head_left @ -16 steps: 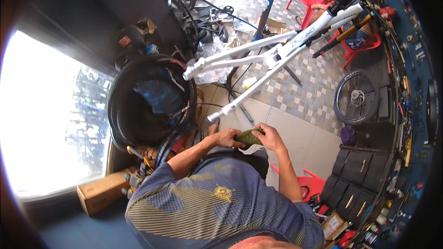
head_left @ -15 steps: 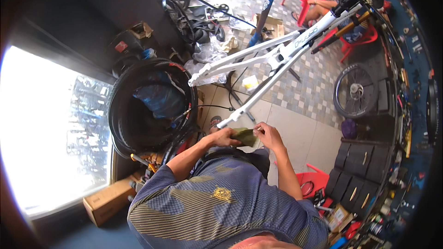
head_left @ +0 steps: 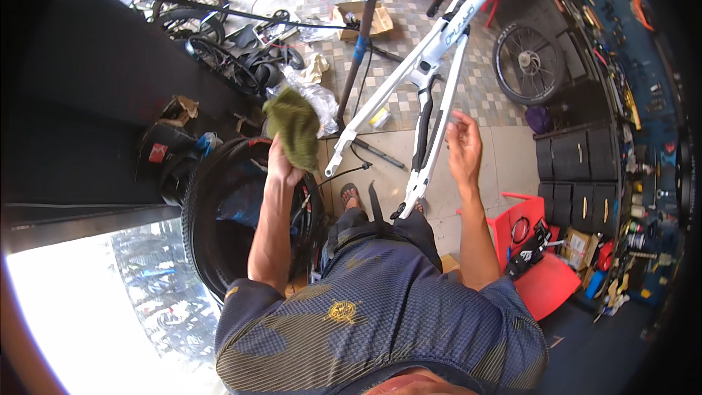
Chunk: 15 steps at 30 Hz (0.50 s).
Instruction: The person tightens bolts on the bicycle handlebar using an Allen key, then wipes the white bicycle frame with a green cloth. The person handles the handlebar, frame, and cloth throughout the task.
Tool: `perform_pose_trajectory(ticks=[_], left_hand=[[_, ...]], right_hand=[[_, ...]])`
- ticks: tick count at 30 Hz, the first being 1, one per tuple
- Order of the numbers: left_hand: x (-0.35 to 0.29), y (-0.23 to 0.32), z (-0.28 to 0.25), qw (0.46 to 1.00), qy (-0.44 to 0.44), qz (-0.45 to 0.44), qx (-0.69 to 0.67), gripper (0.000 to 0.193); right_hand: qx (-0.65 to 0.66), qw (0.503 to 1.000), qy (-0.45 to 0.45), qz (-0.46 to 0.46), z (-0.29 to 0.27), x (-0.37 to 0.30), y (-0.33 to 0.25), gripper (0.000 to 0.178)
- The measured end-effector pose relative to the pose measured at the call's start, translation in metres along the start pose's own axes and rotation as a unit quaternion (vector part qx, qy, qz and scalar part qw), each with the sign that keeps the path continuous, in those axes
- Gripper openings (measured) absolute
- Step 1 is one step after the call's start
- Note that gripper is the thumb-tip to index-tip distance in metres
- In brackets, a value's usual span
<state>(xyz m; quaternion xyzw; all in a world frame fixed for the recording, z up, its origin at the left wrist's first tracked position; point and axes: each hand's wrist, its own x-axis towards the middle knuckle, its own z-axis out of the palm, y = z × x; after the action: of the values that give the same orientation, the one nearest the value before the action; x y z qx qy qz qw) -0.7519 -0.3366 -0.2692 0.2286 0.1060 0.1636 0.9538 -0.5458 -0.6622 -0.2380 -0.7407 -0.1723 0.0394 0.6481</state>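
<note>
My left hand (head_left: 281, 164) grips a crumpled olive-green cloth (head_left: 294, 128), raised left of the bike frame. Most of the cloth sticks up beyond my fingers. My right hand (head_left: 464, 150) is on the other side, fingers apart and slightly bent, with nothing seen in it. It is close beside the frame's right rear stay; whether a fingertip touches it I cannot tell. The white bicycle frame (head_left: 455, 25) slants from the upper right down to my waist, with no wheels on it. Its rear ends point toward me, one on each side.
A blue stand post (head_left: 363, 33) rises behind the frame. Stacked tyres (head_left: 196, 230) are at my left. A red chair (head_left: 545, 285) stands at my right, by black drawers (head_left: 559, 205). A wheel (head_left: 528, 62) leans further off. Plastic wrap (head_left: 314, 99) lies on the floor.
My hands have parted: the left has carried the cloth up and left, the right has moved up and right, off the cloth. The frame appears swung, its rear end nearer to me.
</note>
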Motion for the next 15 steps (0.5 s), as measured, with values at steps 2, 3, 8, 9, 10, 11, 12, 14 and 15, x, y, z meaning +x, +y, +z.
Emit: perform_pose_trajectory(ticks=[2, 3, 8, 9, 10, 11, 12, 14, 15], left_hand=[[0.034, 0.004, 0.029, 0.969, -0.047, -0.040, 0.239, 0.041], [0.041, -0.002, 0.055, 0.962, -0.038, -0.056, 0.265, 0.042], [0.101, 0.012, 0.079, 0.610, -0.209, -0.185, 0.741, 0.052], [0.114, 0.011, 0.090, 0.496, -0.225, -0.193, 0.816, 0.055], [0.123, 0.005, 0.091, 0.460, -0.232, -0.199, 0.833, 0.055], [0.126, -0.002, 0.089, 0.438, -0.235, -0.202, 0.844, 0.053], [0.131, -0.009, 0.096, 0.413, -0.242, -0.203, 0.854, 0.051], [0.133, -0.018, 0.104, 0.369, -0.240, -0.160, 0.883, 0.048], [0.133, -0.023, 0.106, 0.369, -0.220, -0.142, 0.892, 0.049]], right_hand=[[-0.042, 0.998, 0.042, -0.008, 0.022, -0.001, -0.002, 0.038], [-0.090, 0.994, 0.064, -0.011, 0.030, -0.001, -0.003, 0.041], [-0.149, 0.977, 0.136, -0.068, 0.053, -0.009, -0.013, 0.052], [-0.163, 0.969, 0.146, -0.115, 0.053, -0.007, -0.013, 0.053], [-0.175, 0.959, 0.151, -0.161, 0.054, -0.006, -0.015, 0.054], [-0.193, 0.959, 0.124, -0.169, 0.053, -0.007, -0.018, 0.058], [-0.192, 0.959, 0.117, -0.174, 0.053, -0.008, -0.018, 0.058], [-0.177, 0.963, 0.104, -0.174, 0.054, -0.010, -0.014, 0.060], [-0.167, 0.970, 0.087, -0.157, 0.054, -0.013, -0.017, 0.060]])
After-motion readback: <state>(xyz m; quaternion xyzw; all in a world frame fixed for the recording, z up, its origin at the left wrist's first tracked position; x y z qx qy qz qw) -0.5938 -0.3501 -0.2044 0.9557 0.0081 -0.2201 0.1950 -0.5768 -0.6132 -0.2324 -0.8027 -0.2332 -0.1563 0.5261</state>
